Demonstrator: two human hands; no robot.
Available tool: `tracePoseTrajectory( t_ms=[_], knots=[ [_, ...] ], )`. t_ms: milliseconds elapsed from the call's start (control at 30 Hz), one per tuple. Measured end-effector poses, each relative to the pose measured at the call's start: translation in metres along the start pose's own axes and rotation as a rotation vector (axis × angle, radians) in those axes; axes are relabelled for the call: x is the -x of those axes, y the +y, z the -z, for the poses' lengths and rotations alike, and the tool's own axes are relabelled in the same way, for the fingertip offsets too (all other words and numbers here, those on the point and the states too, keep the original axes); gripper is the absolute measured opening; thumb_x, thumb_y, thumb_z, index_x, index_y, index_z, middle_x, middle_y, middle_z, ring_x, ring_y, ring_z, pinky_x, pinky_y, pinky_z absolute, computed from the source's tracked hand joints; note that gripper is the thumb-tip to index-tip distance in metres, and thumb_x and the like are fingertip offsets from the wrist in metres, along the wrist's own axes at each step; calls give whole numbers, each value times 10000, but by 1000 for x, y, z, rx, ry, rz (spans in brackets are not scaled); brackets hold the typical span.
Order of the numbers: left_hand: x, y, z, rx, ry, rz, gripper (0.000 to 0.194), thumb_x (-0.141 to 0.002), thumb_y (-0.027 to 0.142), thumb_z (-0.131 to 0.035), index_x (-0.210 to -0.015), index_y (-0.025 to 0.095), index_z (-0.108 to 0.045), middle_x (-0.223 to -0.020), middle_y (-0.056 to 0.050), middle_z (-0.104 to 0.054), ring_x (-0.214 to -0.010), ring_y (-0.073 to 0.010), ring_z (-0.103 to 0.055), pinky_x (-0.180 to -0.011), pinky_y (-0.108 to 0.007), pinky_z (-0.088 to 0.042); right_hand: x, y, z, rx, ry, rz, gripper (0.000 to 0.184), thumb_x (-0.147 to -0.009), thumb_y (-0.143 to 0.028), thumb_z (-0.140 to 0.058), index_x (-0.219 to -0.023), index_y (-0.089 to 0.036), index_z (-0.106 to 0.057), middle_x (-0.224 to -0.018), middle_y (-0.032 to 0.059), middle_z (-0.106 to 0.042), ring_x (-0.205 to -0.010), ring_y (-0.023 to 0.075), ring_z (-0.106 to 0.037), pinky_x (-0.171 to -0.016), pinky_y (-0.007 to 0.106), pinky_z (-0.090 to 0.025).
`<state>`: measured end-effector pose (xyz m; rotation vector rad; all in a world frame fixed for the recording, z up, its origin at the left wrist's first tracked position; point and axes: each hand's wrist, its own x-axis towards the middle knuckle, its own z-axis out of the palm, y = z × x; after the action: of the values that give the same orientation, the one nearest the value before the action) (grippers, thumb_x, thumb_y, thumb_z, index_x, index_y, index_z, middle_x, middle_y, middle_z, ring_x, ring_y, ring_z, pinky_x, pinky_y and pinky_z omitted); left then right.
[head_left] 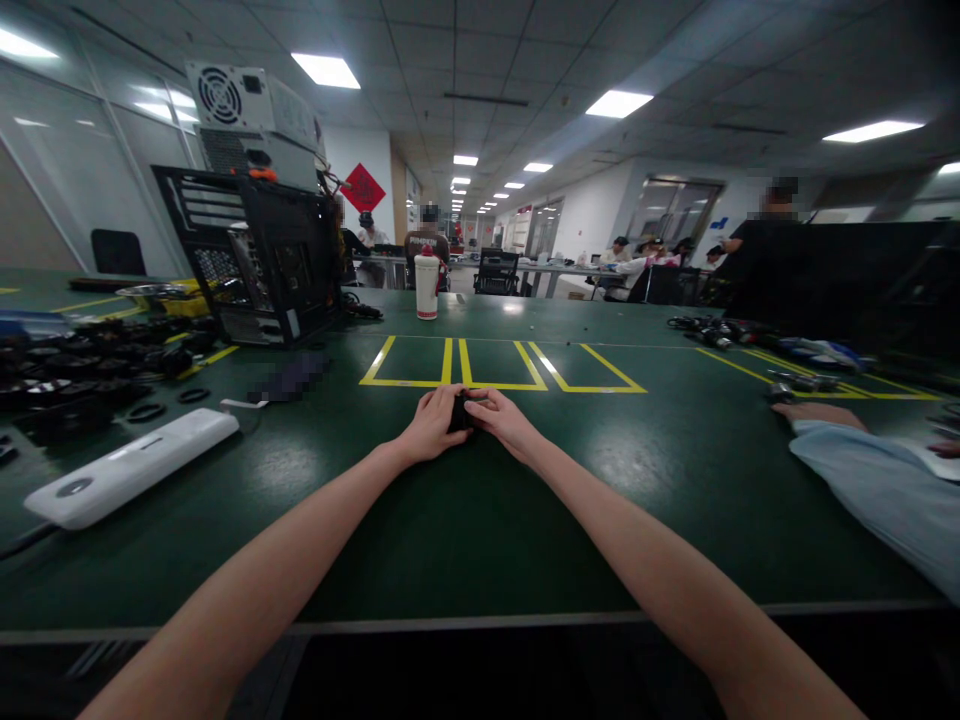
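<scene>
My left hand [433, 425] and my right hand [504, 420] meet over the middle of the green table [480, 520]. Both are closed around a small black object [460, 411] held between the fingers, just above the table top. Most of the object is hidden by my fingers, so I cannot name it. Yellow tape boxes [495, 365] lie just beyond my hands.
A white flat device [131, 477] lies at the left, beside several black round parts [82, 370]. A black computer case [255, 250] and a white bottle [427, 285] stand further back. Another person's hand and light blue sleeve [862, 470] rest at the right. Tools [720, 330] lie at the far right.
</scene>
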<state>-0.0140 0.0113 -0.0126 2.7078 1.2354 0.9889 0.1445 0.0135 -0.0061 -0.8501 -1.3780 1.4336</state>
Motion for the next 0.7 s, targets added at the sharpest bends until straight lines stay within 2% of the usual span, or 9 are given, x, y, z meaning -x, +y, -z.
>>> tracePoseTrajectory(
  t_ms=[200,400,533,700],
  knots=[
    [0,3,3,27,-10,1,568,-707,303,-545,-1188,206,-261,-1173,-84,-403,-1122,-229,-375,-966,-425,-251,-2,-3,2,-9,-39,-61,335,-628,-277,-653,-931,-164,-565,-972,59,-572,-916,162,-527,-883,355,-379],
    [-1,2,2,35,-16,21,573,-694,304,-556,-1180,203,-270,-1166,-86,-405,-1118,-239,-378,-961,-439,-257,2,-3,5,36,-95,2,421,-581,-233,-686,-964,-208,-514,-895,23,-572,-881,151,-534,-847,359,-394],
    [-1,2,2,44,-12,14,569,-697,306,-554,-1178,204,-270,-1168,-86,-404,-1120,-240,-375,-959,-436,-256,1,0,3,27,-50,22,327,-651,-326,-624,-934,-201,-519,-836,17,-581,-832,142,-549,-821,344,-407],
    [-2,1,0,32,-11,17,567,-699,303,-550,-1181,201,-268,-1169,-84,-404,-1126,-234,-369,-959,-424,-252,-3,1,1,-3,9,-40,331,-633,-293,-642,-923,-166,-544,-889,38,-583,-839,145,-548,-832,335,-403]
  ],
)
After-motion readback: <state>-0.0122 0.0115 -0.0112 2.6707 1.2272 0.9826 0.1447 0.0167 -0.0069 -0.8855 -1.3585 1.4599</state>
